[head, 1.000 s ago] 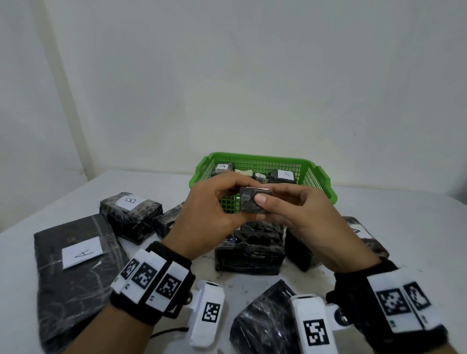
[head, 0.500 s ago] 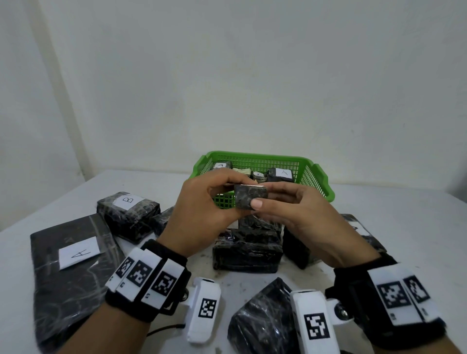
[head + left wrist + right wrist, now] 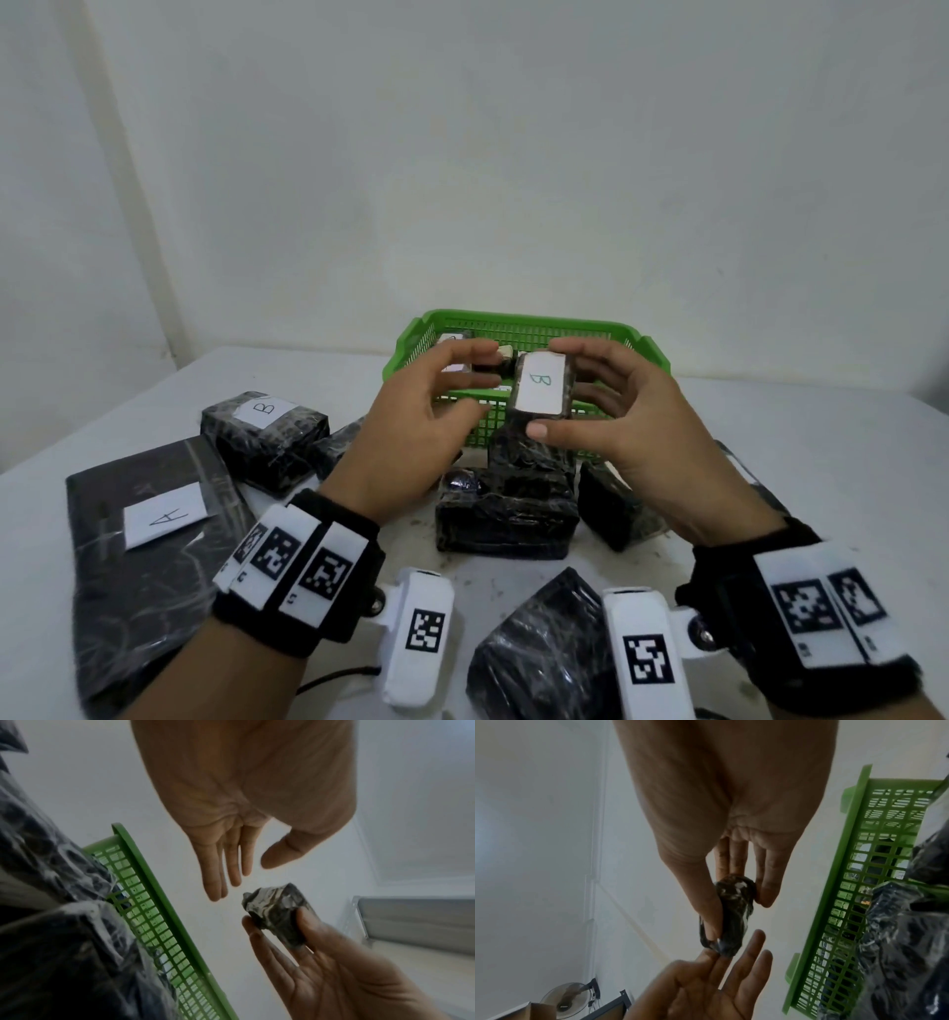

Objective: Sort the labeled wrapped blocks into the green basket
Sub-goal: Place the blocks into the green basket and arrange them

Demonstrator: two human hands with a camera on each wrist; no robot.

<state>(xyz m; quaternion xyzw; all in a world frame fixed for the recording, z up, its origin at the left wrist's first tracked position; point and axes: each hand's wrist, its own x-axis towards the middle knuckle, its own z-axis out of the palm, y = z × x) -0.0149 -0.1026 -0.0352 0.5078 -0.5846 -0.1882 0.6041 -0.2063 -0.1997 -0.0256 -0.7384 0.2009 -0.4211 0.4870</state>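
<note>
The right hand's (image 3: pixel 634 411) thumb and fingers (image 3: pixel 767 878) pinch a small wrapped block (image 3: pixel 540 385) with its white "B" label facing up, held above the near wall of the green basket (image 3: pixel 642 344), which sits toward the desk's (image 3: pixel 821 462) far edge. The left hand (image 3: pixel 416 426) hovers just beside the block with fingers straight and relaxed, holding nothing. More wrapped blocks lie on the desk nearer the person, one labeled "B" (image 3: pixel 264 437) and a flat one labeled "A" (image 3: pixel 149 545) toward the left edge.
</note>
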